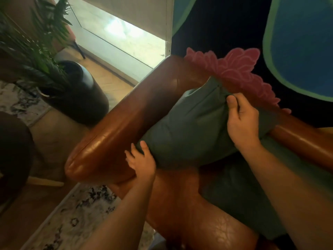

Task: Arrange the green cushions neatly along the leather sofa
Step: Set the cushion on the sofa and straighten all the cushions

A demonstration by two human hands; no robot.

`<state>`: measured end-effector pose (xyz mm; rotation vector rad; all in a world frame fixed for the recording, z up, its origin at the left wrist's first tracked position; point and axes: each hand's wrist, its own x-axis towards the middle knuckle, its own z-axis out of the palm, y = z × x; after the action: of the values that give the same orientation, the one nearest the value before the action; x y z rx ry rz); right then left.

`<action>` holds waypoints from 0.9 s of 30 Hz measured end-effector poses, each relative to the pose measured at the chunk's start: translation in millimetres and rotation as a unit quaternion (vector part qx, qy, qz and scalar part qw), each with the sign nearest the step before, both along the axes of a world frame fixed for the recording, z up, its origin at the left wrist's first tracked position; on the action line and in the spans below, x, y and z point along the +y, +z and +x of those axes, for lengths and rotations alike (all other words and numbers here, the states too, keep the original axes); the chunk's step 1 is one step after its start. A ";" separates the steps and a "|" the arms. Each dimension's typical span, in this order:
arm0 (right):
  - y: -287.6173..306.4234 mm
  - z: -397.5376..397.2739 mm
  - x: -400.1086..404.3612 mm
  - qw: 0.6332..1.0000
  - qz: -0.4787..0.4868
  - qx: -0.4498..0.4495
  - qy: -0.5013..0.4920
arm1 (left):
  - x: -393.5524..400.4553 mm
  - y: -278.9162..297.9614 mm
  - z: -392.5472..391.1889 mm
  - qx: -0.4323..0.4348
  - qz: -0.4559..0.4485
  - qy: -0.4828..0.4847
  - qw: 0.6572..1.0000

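While a green cushion [189,127] leans in the corner of the brown leather sofa [126,127], right hand [241,121] pinches its top edge, left hand [142,159] cups its bottom corner, another green cushion [239,201] lies just below, potted plant [54,76] stands beside the armrest.

left hand [141,162]: bare, no rings | right hand [242,120]: bare | forearms: uncovered, sleeveless in view

Cushion [189,127] green; sofa [126,127] brown; rug [72,213] grey-speckled.
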<state>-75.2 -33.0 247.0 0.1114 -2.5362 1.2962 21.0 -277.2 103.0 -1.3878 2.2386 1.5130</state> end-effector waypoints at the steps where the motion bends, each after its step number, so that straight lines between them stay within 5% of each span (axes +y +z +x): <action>1: 4.8 2.8 3.5 0.999 -0.031 -0.007 -0.011 | -2.8 4.0 0.7 -0.004 -0.024 0.040 0.999; 7: 27.9 1.9 25.6 0.987 -0.145 -0.045 -0.046 | -16.8 20.6 15.5 0.012 0.045 0.171 0.984; 18: 26.3 -13.5 43.4 0.960 -0.247 -0.127 -0.042 | -10.0 118.2 24.8 0.180 -0.093 0.245 0.948; 27: -57.3 -12.1 35.6 0.908 -0.301 -0.164 -0.240 | -2.4 122.6 14.1 0.184 -0.103 0.213 0.954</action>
<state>-87.4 2.6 189.8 -0.8649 -2.0519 1.8990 35.1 -279.6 225.6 -1.8884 2.4856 1.8426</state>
